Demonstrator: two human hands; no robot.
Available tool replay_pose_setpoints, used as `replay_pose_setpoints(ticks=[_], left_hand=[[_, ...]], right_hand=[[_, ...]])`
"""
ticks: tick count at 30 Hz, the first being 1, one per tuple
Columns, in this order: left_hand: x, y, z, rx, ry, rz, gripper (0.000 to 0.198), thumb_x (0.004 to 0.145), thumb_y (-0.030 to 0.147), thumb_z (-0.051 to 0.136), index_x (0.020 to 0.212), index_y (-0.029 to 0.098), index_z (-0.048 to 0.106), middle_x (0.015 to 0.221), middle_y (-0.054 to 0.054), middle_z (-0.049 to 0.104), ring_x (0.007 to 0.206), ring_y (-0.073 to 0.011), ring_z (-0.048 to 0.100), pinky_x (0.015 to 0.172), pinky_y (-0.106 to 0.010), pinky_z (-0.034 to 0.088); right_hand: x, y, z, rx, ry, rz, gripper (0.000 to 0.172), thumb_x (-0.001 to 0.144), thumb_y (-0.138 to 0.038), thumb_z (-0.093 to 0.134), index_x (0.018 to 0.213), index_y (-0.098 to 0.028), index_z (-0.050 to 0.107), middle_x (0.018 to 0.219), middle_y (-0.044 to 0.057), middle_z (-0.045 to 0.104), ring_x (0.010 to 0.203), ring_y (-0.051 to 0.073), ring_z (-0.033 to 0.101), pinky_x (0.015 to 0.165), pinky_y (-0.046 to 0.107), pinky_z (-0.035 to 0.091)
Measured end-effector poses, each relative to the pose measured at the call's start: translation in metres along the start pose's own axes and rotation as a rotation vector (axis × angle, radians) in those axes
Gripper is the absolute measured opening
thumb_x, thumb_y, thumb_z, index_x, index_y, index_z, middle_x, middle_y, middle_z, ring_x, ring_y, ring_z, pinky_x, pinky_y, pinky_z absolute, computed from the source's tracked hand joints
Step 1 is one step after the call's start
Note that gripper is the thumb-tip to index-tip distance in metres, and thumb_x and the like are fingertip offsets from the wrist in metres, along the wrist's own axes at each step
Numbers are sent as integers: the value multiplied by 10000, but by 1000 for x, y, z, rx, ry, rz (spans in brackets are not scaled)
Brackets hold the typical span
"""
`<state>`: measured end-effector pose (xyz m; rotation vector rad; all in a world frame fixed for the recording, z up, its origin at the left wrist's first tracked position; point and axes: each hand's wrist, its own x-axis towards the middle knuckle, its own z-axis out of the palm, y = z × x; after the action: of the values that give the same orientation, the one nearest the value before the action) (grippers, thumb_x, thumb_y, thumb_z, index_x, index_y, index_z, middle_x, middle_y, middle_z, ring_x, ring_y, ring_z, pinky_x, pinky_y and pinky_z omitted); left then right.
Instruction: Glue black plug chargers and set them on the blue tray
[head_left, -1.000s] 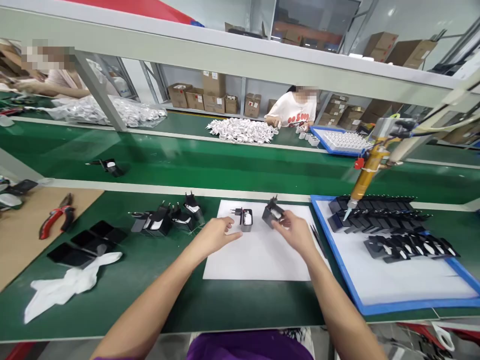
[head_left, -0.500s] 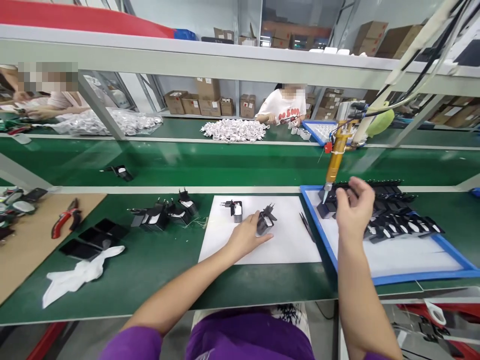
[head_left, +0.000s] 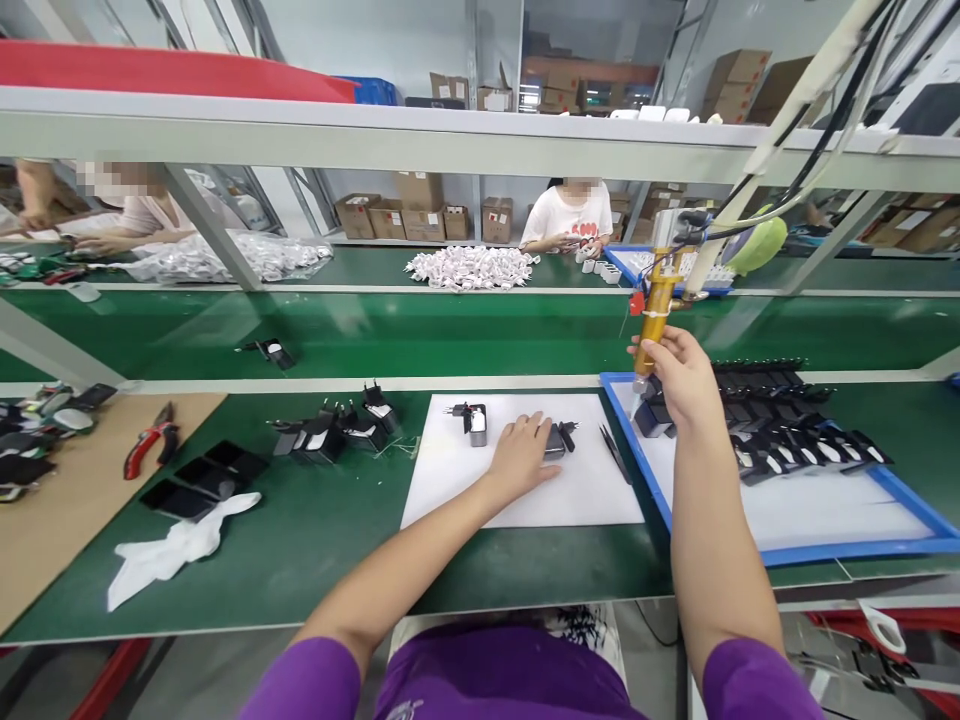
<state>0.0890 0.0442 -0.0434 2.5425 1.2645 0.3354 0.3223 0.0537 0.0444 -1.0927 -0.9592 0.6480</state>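
On the white sheet, my left hand has its fingers closed over a black plug adapter, whose prong end points right. Part of that adapter is hidden under the fingers. A second black plug adapter with a white patch lies to the left of this hand. My right hand grips the lower part of a golden dispensing gun, thumb and fingers wrapped round its barrel. The gun's pale nozzle tip points down over the left edge of the blue-rimmed tray.
Black adapters stand in rows in the tray. Tweezers lie on the sheet's right. More adapters, black panels, a white cloth and red pliers lie left. A co-worker sits across the bench.
My right hand has moved left and closed round the dispensing gun, which has shifted slightly left. My left hand has moved right with the adapter, which has turned from tilted upward to pointing right.
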Motion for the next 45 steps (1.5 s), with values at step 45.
replay_pose_setpoints(ticks=[45], left_hand=[[-104, 11, -25, -365, 263, -323, 272, 782, 287, 639, 1031, 202, 572, 762, 9, 670, 581, -126, 590, 591, -224, 483]], right_hand=[[-88, -52, 119, 427, -409, 96, 258, 823, -431, 654, 910, -189, 665, 846, 11, 676, 345, 9, 408, 291, 185, 306]])
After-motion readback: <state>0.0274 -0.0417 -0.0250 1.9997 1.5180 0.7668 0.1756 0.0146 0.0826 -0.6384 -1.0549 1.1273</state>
